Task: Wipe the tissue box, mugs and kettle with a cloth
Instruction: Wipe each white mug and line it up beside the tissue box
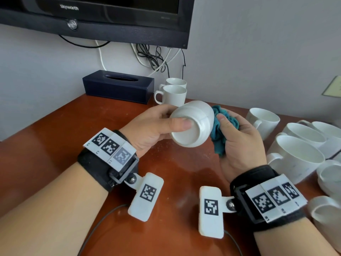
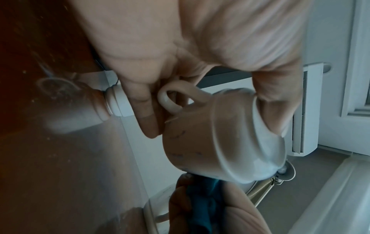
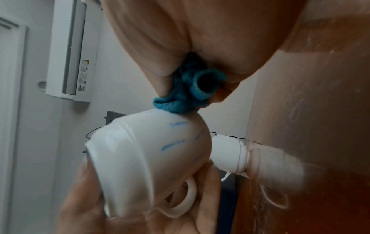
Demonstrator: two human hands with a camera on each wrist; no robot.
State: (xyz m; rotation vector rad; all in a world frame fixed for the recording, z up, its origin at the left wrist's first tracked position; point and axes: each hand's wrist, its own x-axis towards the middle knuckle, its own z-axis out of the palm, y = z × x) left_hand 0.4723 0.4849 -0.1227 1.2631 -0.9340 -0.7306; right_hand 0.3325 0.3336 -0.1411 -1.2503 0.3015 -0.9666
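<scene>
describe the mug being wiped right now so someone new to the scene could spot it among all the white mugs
Start at the TV on the wall and drop to the brown table below it. Above the table's middle, the left hand holds one white mug on its side, base towards the camera. Unlike the other mugs, it is off the table, a teal cloth is pressed against it, and it bears blue marks.

A white mug (image 1: 191, 124) with faint, perhaps blue, marks lies tipped sideways, base toward the camera, touching the crumpled teal cloth (image 1: 221, 130).
</scene>
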